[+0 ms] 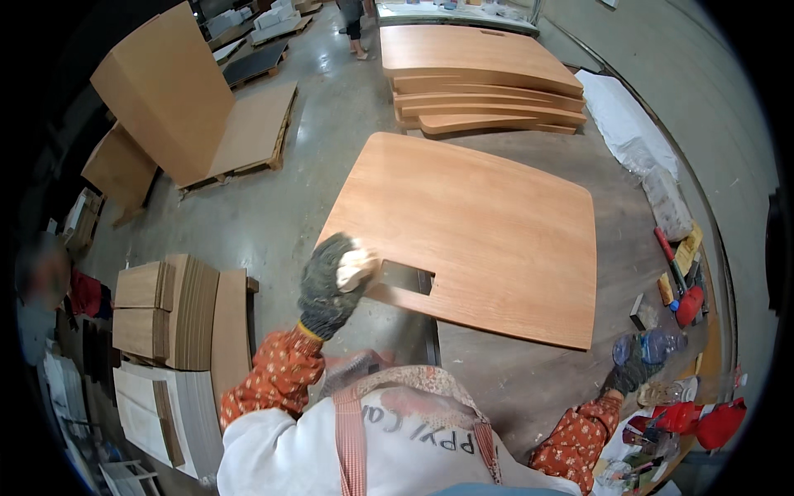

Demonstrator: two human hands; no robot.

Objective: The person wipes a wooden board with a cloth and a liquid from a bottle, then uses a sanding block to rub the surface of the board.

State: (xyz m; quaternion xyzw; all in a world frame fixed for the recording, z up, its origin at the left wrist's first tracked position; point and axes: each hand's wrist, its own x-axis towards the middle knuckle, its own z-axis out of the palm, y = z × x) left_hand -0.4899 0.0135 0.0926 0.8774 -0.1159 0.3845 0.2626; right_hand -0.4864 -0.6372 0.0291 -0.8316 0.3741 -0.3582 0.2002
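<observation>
My left hand [324,285], in a dark knit glove, closes on a crumpled cream-white rag [356,266] at the near left edge of a wood-grain panel [480,223]. The panel lies flat on the worktable, its left part jutting past the table edge, with a rectangular cutout beside the rag. Off to the right, my right hand [630,374] is gloved too, its fingers around a clear bluish plastic bottle [659,345] lying on its side. The glove hides part of the bottle.
Similar panels [488,62] are stacked at the table's far end. Along the right edge lie a red-handled tool [664,245], a small block [642,312], another clear bottle [662,392] and red items [718,423]. Cardboard stacks [190,310] and a pallet [260,124] stand left; a person [353,25] stands far off.
</observation>
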